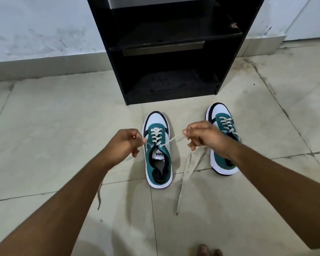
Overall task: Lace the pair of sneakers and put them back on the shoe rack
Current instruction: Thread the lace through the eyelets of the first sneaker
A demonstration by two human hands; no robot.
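Observation:
Two teal, white and black sneakers stand on the tiled floor in front of a black shoe rack (116, 58), toes toward it. The left sneaker (158, 169) carries a cream lace (155, 137) crossed up to its top eyelets. My left hand (122, 143) pinches the lace's left end just beside the shoe. My right hand (203, 134) pinches the right end, pulled out to the right; its loose tail (183, 182) hangs down to the floor. The right sneaker (220, 161) is laced and partly hidden behind my right hand and forearm.
The rack's two lower shelves (174, 84) hold nothing that I can see. A pale wall (44, 30) with a tiled skirting runs behind the rack. A thin cord (99, 198) hangs from my left wrist. Toes (203, 250) show at the bottom edge.

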